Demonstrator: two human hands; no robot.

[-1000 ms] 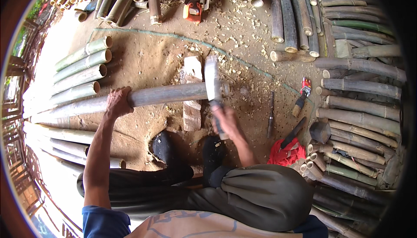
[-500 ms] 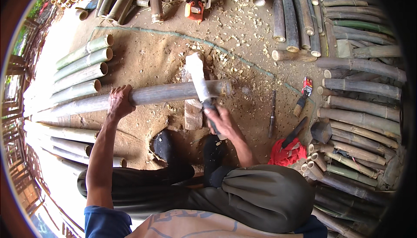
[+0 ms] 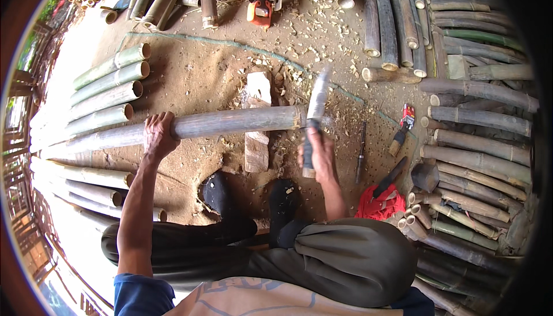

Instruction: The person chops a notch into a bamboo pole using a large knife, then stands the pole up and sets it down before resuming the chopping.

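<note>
A long grey-brown bamboo pole (image 3: 236, 121) lies crosswise before me, its right part resting across a wooden block (image 3: 257, 153). My left hand (image 3: 161, 134) is wrapped round the pole, left of the block. In my right hand (image 3: 321, 157) is a machete, gripped by its dark handle. The machete's blade (image 3: 317, 103), slightly blurred, points up and away, just right of the pole's cut end. Between blade and pole end, I cannot tell whether they touch.
Green bamboo poles (image 3: 112, 92) lie at the left, with several more below them. Stacked bamboo (image 3: 481, 119) fills the right side. An orange-handled saw (image 3: 260, 13) lies at the far side. A red cloth (image 3: 380, 202), a dark-handled tool (image 3: 361, 153) and a brush (image 3: 401, 133) lie at right.
My right hand has moved the machete right, from above the pole over the block to beside the pole's end. My left hand keeps hold of the pole, which stays nearly still.
</note>
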